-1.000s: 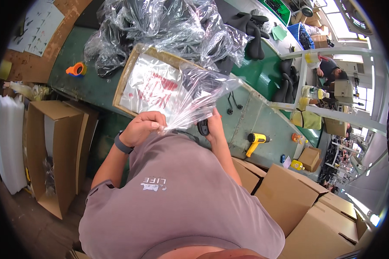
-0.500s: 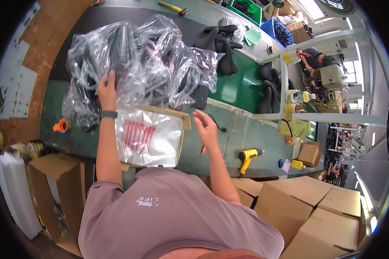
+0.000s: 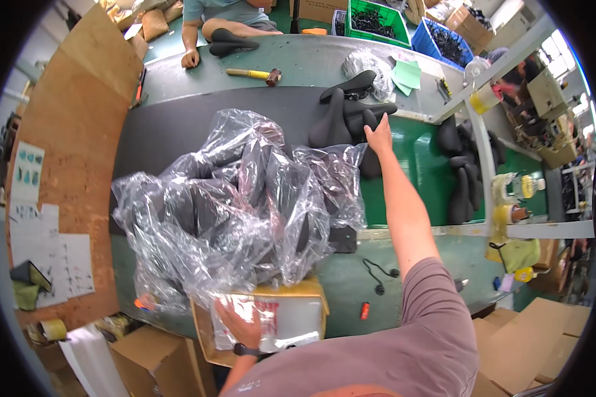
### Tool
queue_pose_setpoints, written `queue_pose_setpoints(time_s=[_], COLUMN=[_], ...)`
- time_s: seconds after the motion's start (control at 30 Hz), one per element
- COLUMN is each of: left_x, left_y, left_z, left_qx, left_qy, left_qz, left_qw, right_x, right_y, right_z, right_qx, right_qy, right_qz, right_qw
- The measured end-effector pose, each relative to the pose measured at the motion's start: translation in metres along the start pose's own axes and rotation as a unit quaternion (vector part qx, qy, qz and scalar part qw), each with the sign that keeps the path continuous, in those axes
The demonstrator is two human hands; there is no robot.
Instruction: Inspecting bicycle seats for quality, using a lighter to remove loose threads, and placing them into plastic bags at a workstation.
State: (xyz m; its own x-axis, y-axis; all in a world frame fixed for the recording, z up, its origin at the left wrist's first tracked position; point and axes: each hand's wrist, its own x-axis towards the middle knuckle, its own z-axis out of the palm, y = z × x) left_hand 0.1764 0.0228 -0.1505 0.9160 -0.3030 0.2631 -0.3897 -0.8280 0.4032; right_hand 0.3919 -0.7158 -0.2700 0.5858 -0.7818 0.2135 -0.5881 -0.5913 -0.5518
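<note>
My right hand [image 3: 380,137] reaches far across the bench, its fingers round the narrow end of a black bicycle saddle [image 3: 372,159] beside other black saddles [image 3: 329,127]. Near my body, my left hand [image 3: 242,323] lies with fingers apart on clear plastic bags with red print [image 3: 290,317]. Those bags are stacked in a shallow cardboard box [image 3: 324,306]. Between my hands spreads a heap of black saddles in clear plastic bags [image 3: 205,212], resting on a black mat [image 3: 159,142].
A hammer [image 3: 255,74] lies at the far side, near a co-worker's hand [image 3: 190,59]. Green [image 3: 382,20] and blue [image 3: 437,40] crates of dark parts stand far right. A metal frame post [image 3: 485,155] rises right of my arm. A small red item [image 3: 365,311] lies nearby.
The view has shifted towards the far side. My right hand has stretched out to the saddles. My left hand has left the bagged heap and come down onto the printed bags.
</note>
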Motion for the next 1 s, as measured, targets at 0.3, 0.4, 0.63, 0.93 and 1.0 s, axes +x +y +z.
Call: queue_pose_setpoints(time_s=[0.3,0.4,0.63,0.93,1.0], left_x=[0.062,0.112,0.135,0.096,0.095], left_y=[0.103,0.164,0.271,0.218,0.216], left_z=[0.008,0.045,0.258,0.355,0.357], left_qx=[-0.144,-0.249,-0.089,-0.023,-0.011], left_qy=[-0.058,-0.192,-0.395,-0.215,-0.241], left_qz=[0.227,0.265,0.39,0.315,0.293], left_qw=[0.961,0.912,0.827,0.924,0.925], right_x=[-0.113,-0.161,-0.183,-0.034,-0.003], right_y=[-0.002,0.004,0.07,0.245,0.287], right_z=[-0.018,-0.059,-0.153,-0.248,-0.246], right_qx=[-0.172,-0.173,-0.049,-0.393,-0.406], right_qy=[-0.1,-0.17,-0.492,0.069,0.028], right_qz=[-0.01,-0.01,-0.009,0.025,0.065], right_qw=[0.98,0.97,0.869,0.917,0.911])
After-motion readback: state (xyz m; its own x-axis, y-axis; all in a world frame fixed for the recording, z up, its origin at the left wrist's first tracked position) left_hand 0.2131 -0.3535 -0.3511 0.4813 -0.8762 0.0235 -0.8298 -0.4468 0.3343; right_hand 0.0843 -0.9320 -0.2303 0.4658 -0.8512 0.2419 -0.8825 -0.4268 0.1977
